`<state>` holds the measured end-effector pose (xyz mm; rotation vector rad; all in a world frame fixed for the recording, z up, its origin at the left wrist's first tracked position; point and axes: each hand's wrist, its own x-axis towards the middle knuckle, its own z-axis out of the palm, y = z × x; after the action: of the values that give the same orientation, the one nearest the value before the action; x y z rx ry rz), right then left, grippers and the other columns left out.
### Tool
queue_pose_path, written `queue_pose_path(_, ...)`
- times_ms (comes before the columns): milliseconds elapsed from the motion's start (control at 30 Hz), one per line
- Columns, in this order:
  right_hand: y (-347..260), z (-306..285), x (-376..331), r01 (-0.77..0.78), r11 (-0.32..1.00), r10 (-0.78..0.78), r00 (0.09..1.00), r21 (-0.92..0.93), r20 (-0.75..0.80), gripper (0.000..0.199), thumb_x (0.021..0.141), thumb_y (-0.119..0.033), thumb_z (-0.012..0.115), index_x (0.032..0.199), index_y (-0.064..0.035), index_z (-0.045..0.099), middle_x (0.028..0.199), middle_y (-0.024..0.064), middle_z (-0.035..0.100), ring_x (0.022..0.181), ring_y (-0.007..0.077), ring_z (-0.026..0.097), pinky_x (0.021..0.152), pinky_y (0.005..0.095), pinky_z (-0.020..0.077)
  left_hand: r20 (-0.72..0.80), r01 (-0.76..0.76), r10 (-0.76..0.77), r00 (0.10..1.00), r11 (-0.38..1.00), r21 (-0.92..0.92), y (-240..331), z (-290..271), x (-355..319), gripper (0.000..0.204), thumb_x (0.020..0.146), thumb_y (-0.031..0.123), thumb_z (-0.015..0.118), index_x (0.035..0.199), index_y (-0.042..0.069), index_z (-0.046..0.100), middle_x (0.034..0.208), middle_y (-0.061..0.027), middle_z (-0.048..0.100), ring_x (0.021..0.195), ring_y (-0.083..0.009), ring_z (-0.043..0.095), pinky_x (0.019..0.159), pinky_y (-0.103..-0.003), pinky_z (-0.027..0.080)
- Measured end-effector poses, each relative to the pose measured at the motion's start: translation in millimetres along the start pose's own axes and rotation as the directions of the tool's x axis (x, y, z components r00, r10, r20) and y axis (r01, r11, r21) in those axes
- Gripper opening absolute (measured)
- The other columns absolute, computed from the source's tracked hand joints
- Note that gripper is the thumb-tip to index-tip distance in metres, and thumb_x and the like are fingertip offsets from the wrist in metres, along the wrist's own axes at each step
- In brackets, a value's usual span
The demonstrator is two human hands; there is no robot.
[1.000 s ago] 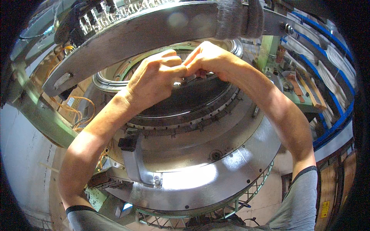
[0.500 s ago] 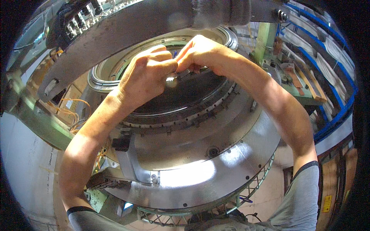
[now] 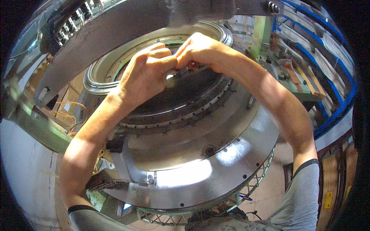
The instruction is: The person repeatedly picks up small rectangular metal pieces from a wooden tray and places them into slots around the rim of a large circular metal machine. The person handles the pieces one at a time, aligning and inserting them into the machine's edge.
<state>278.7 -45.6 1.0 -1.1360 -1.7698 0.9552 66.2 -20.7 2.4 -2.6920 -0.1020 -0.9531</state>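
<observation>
My left hand [image 3: 147, 75] is closed, with its thumb and curled fingers pressed together. Against it my right hand [image 3: 198, 52] is closed in a pinch, its fingertips meeting the left hand's. Whatever lies between the fingers is too small or hidden to make out. Both hands are above the dark inner part [image 3: 181, 94] of a large round metal machine [image 3: 177, 152]. Beyond the hands, a shiny metal ring [image 3: 96, 87] curves around the machine's upper opening, partly covered by my left hand and wrist.
A thick grey metal arm [image 3: 115, 36] crosses above the ring. Orange cables [image 3: 71, 111] hang at the left beside a green beam [image 3: 34, 123]. At the right, a green bench [image 3: 304, 94] holds wooden strips, near blue-framed racks [image 3: 343, 102] with white material.
The view has shifted a little, so the machine sits slightly more to the left. My hands stay pressed together in nearly the same pose.
</observation>
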Motion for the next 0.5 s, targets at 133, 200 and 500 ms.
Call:
queue_pose_path(133, 5, -3, 1, 0.001, 1.0, -0.002, 1.0, 0.01, 0.015, 0.008, 0.07, -0.011, 0.084, 0.072, -0.0059, 0.079, 0.066, -0.0016, 0.066, 0.056, 0.0076, 0.053, 0.05, 0.027, 0.0389, 0.002, -0.007, 0.007, 1.0, 1.0, -0.006, -2, 4, 3, 0.018, 0.067, -0.007, 0.068, 0.081, 0.003, 0.062, 0.077, -0.0103, 0.058, 0.082, -0.0323, 0.061, 0.074, -0.041, 0.052)
queue_pose_path(200, 5, -6, 2, -0.012, 1.0, 0.011, 0.999, 0.021, 0.05, 0.009, 0.071, -0.011, 0.085, 0.076, -0.0055, 0.081, 0.067, -0.0015, 0.067, 0.057, 0.0077, 0.053, 0.05, 0.0272, 0.0388, -0.007, 0.008, -0.008, 1.0, 1.0, 0.005, -1, 5, 2, 0.017, 0.068, -0.006, 0.069, 0.08, 0.004, 0.062, 0.077, -0.0107, 0.058, 0.081, -0.0324, 0.061, 0.074, -0.041, 0.051)
queue_pose_path(500, -7, -12, -1, 0.037, 0.992, -0.025, 0.994, -0.118, 0.102, 0.022, 0.076, -0.015, 0.085, 0.093, -0.0007, 0.082, 0.07, 0.0013, 0.067, 0.063, 0.0101, 0.056, 0.059, 0.0273, 0.0445, -0.011, 0.033, -0.033, 0.999, 0.999, 0.022, 1, 4, 3, 0.017, 0.074, -0.001, 0.075, 0.08, 0.003, 0.06, 0.078, -0.0123, 0.057, 0.081, -0.0323, 0.062, 0.073, -0.041, 0.051)
